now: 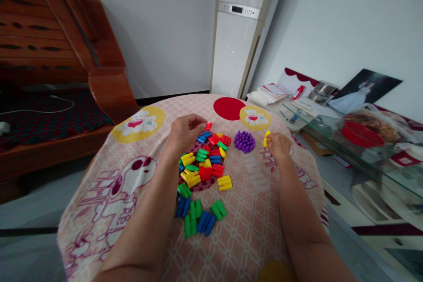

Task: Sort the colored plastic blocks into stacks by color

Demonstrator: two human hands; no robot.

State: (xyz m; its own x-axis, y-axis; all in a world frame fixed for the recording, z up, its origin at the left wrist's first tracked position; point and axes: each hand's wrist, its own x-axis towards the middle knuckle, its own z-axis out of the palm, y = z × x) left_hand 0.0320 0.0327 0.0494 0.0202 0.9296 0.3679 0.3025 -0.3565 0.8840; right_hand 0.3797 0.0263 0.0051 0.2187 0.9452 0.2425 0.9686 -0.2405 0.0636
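Observation:
At the far side of the pile, my left hand (pixel 187 132) is closed, with a small red plastic block (pixel 209 126) at its fingertips. On the right, the fingers of my right hand (pixel 280 145) pinch a yellow plastic block (pixel 267 137) just above the cloth. Between the hands, several purple blocks (pixel 244 141) stand packed together in a round cluster. Red, blue, green and yellow blocks, each like joined rounded tubes, lie loosely in a pile; a yellow one (pixel 225 183) and a green one (pixel 218 209) lie at its near right side. My left forearm hides part of the pile.
A patterned pink tablecloth (pixel 251 229) covers the round table. A carved wooden bench (pixel 109 83) stands at left, a tall white air conditioner (pixel 236 48) behind. To the right, a glass shelf (pixel 317 128) carries papers, a red bowl (pixel 362 135) and a bagged item.

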